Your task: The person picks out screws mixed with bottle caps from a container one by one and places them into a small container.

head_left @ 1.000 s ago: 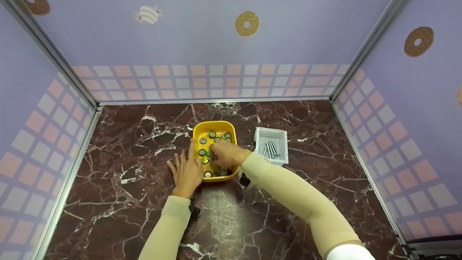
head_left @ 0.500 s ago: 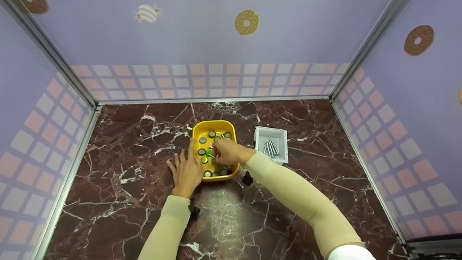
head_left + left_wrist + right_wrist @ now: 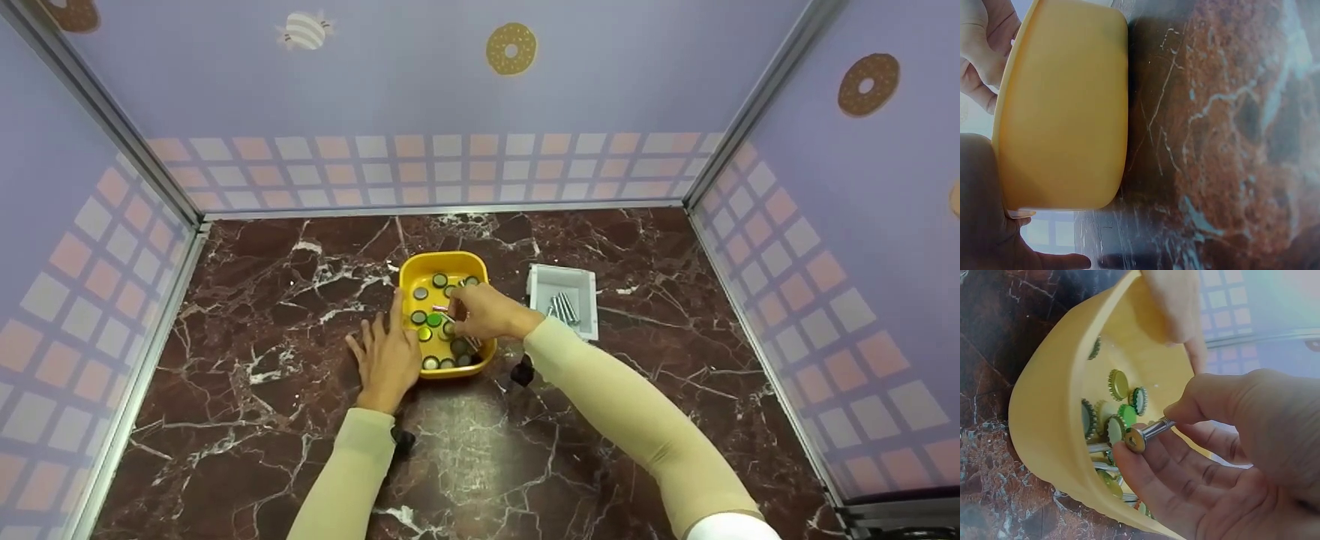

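Observation:
My right hand [image 3: 491,311] is over the yellow bin [image 3: 407,262], pinching a metal bolt [image 3: 1154,433] between thumb and fingertips. The bolt has a wide flat head with a recess and a threaded end. Several bottle caps [image 3: 1119,384] lie below it in the bin, a bright green cap [image 3: 1127,414] among them. More metal bolts [image 3: 1105,466] lie among the caps, partly hidden by the bin wall. My left hand [image 3: 388,367] rests against the bin's left rim, fingers spread and mostly straight, with the thumb over the edge.
To the right of the bin stands a light grey box [image 3: 597,307] holding several metal bolts [image 3: 566,306]. Both containers sit on a dark red marbled tabletop [image 3: 292,375]. Purple panels [image 3: 420,90] with metal edging rise at the back and both sides.
My right hand has drawn a little to the right and come up from among the caps, with the bolt now showing in its fingers. My left hand has stayed at the rim.

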### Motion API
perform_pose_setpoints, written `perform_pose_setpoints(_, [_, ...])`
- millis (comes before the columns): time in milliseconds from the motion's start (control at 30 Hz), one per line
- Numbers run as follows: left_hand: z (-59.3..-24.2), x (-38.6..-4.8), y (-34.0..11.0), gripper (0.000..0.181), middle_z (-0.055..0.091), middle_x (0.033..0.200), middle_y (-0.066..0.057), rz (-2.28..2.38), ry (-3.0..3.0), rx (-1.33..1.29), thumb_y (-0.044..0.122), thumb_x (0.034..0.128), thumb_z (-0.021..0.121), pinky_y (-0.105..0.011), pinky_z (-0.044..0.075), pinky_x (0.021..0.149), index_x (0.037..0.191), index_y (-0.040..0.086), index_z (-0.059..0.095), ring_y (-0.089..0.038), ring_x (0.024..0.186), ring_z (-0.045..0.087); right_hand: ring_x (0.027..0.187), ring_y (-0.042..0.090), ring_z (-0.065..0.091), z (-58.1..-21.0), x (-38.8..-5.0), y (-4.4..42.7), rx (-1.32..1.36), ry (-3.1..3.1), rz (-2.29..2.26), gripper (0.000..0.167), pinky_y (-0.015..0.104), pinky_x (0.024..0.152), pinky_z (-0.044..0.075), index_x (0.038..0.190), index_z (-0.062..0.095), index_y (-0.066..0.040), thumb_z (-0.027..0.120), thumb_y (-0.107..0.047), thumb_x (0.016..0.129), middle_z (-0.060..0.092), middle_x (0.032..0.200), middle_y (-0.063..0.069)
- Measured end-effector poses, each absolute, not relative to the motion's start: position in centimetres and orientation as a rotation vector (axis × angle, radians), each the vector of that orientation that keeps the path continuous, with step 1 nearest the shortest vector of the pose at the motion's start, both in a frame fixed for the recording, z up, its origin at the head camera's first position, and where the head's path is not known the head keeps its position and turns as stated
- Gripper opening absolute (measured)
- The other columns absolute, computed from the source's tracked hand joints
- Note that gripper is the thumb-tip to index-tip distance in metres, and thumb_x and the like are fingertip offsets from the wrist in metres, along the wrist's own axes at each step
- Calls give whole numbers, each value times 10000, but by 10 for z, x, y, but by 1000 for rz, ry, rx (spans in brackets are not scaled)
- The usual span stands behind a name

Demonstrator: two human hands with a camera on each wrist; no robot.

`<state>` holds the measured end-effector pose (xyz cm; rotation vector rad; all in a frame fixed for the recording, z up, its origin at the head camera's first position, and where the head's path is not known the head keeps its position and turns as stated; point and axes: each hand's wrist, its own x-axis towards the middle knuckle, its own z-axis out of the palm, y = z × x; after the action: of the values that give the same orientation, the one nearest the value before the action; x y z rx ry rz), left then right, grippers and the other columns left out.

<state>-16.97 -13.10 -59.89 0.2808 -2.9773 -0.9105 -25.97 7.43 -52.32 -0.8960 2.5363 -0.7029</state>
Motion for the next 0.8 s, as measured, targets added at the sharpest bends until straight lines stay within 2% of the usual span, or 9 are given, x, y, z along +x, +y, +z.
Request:
perform_pose_setpoints(233, [-600,-171,-131,739,368,1836,-379,-946,-2976,276,293,1223,385,-870,-42,1411,1899,367,94,-669,1760,183,931,228,768,-520,-260,85,-871,2540,-785,172,374,829,660,1184,775,-26,807,-69,1020,852,1086,145])
perform_pose_setpoints(533, [-603,-171,-132,742,352,1847,-373,-951,-2986,289,292,1219,379,-864,-60,1411,1897,380,92,-666,1763,172,974,306,855,-519,-257,100,-788,2517,-871,407,395,831,732,1455,727,-46,800,-60,1055,874,1141,187])
perform_pose_setpoints(700, [-602,-171,-131,749,372,1835,-377,-935,-2994,284,292,1217,375,-867,-51,1410,1898,376,77,-664,1761,188,922,289,861,-516,-258,110,-758,2508,-923,428,392,823,736,1466,757,-89,831,-54,1045,882,1109,186])
perform_pose_setpoints(800, [-602,-172,-131,751,380,1829,-379,-931,-2995,287,289,1215,376,-865,-48,1411,1898,376,75,-663,1760,193,949,287,870,-516,-260,116,-773,2514,-933,410,386,828,733,1457,775,-87,835,-81,1052,894,1100,173])
